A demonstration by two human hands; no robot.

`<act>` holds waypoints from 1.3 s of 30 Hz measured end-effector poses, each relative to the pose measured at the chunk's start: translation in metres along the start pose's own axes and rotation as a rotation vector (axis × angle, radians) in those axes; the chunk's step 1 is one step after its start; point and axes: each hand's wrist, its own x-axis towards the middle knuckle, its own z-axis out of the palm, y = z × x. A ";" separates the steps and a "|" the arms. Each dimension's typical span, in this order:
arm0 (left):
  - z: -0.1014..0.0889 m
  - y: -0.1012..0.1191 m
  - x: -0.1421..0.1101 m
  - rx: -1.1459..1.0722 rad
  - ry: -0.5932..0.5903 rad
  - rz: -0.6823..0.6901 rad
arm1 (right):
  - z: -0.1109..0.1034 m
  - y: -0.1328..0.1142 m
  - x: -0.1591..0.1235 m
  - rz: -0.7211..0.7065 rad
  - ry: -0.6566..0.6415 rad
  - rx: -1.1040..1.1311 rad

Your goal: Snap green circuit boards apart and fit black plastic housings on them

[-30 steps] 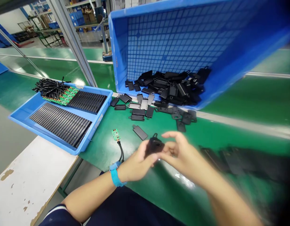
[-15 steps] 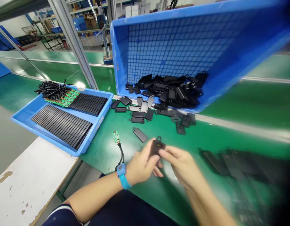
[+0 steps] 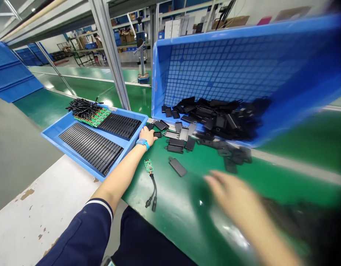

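Observation:
My left hand [image 3: 147,136] is stretched out to the right edge of the blue tray, thumb apart from the fingers. It touches or hovers over a small black plastic case half [image 3: 157,135]; another dark piece [image 3: 150,126] is by its fingertips. Motion smears my right hand [image 3: 228,188], which is over the green bench at the right, and its grip is unclear. Between the hands lie a single black case half [image 3: 177,167] and a green circuit board [image 3: 148,165] with two black cable leads [image 3: 153,188].
The shallow blue tray [image 3: 52,138] holds rows of black cases [image 3: 90,146] and boards with bundled cables [image 3: 84,109]. A large blue bin [image 3: 184,46] lies tipped, black case halves [image 3: 214,116] spilling out. Blurred dark items [image 3: 292,218] are at the right. A metal post [image 3: 111,55] stands behind.
My hands have come apart. The left moved away to the case halves beside the tray; the right moved rightward. The black piece held between them no longer shows there. The view shifted left.

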 end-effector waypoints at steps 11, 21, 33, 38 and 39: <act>-0.006 -0.006 -0.082 -0.820 -0.137 -0.198 | 0.072 -0.062 0.008 0.085 -0.225 0.348; 0.025 0.042 -0.161 -1.741 -0.505 -0.340 | 0.050 -0.039 -0.013 0.468 -0.139 1.133; 0.033 0.046 -0.170 -1.545 -0.397 -0.303 | 0.052 -0.036 -0.013 0.513 -0.174 1.118; 0.043 0.048 -0.169 -1.428 -0.272 -0.262 | 0.056 -0.033 -0.014 0.516 -0.194 1.139; 0.044 0.049 -0.168 -1.424 -0.251 -0.245 | 0.056 -0.033 -0.014 0.513 -0.204 1.135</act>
